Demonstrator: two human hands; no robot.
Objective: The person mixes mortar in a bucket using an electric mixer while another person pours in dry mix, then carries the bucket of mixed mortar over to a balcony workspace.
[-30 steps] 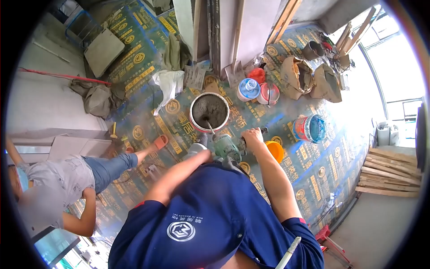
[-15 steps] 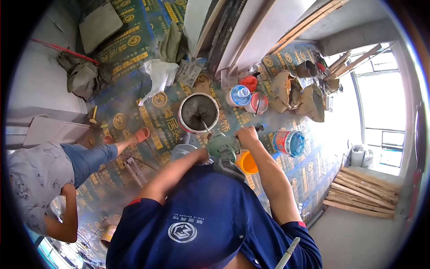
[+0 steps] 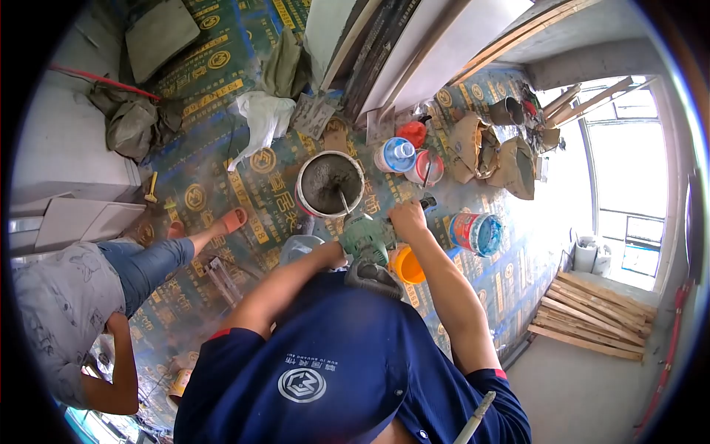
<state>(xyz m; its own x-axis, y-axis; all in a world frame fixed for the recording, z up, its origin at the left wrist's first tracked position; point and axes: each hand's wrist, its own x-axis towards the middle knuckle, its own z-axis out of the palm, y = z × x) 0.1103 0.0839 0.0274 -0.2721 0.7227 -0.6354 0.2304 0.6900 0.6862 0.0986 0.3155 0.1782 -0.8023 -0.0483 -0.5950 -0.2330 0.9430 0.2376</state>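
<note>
A green mixing drill (image 3: pixel 367 238) is held in front of my chest, its metal shaft (image 3: pixel 345 201) slanting down into a bucket (image 3: pixel 299 194) of wet grey mortar (image 3: pixel 323 182). My right hand (image 3: pixel 408 220) wraps round the drill's handle, whose dark end (image 3: pixel 428 201) sticks out past the fist. On the opposite side my left hand (image 3: pixel 336 255) closes against the drill; its fingers are mostly hidden. What sits at the lower end of the shaft is under the mortar. Beside the drill stand an orange bucket (image 3: pixel 407 266) and a clear plastic container (image 3: pixel 299 248).
Another person (image 3: pixel 70 292) stands at the left, a sandalled foot (image 3: pixel 231 220) near the mortar bucket. Paint buckets (image 3: pixel 473 234) and opened paper bags (image 3: pixel 473 148) are on the right. Boards (image 3: pixel 421 59) lean ahead. Wooden strips (image 3: pixel 592 318) lie by the window. Printed sheeting covers the floor (image 3: pixel 259 192).
The drill body has tilted a little and the shaft stands at a steeper angle in the mortar. Both hands keep their hold. The other person has shifted slightly.
</note>
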